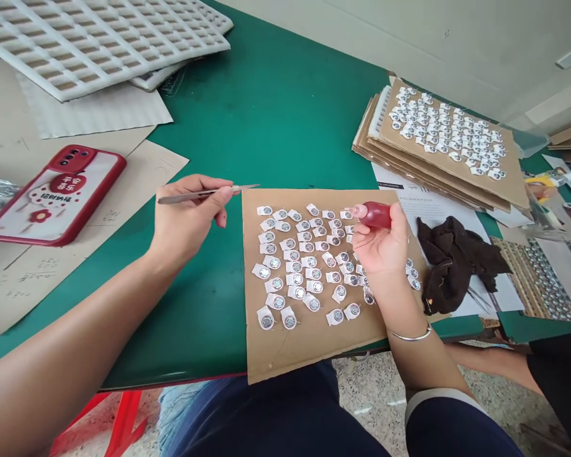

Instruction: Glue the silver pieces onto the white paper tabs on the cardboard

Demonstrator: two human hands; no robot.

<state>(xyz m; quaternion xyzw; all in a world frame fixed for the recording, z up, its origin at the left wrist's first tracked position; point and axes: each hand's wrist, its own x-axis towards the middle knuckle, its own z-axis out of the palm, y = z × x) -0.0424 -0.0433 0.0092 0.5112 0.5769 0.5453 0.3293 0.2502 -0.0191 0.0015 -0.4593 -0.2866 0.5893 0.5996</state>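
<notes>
My left hand [190,209] is closed around a pair of metal tweezers [181,196], held level with the tips pointing right, just left of the cardboard sheet [285,352]. Over the sheet's right part, my right hand [383,244] grips a small squeeze bottle [377,214] of red liquid, its pale nozzle pointing left. Many small round silver parts on white tabs [294,278] lie in loose rows on the cardboard. My right hand and forearm hide some of them.
At the back right stands a stack of cardboard sheets [452,136] bearing similar parts. A dark brown cloth [457,257] lies right of the sheet. On the left are a red-cased phone [52,197] and white gridded trays [109,38]. Another person's arm [495,365] shows at right.
</notes>
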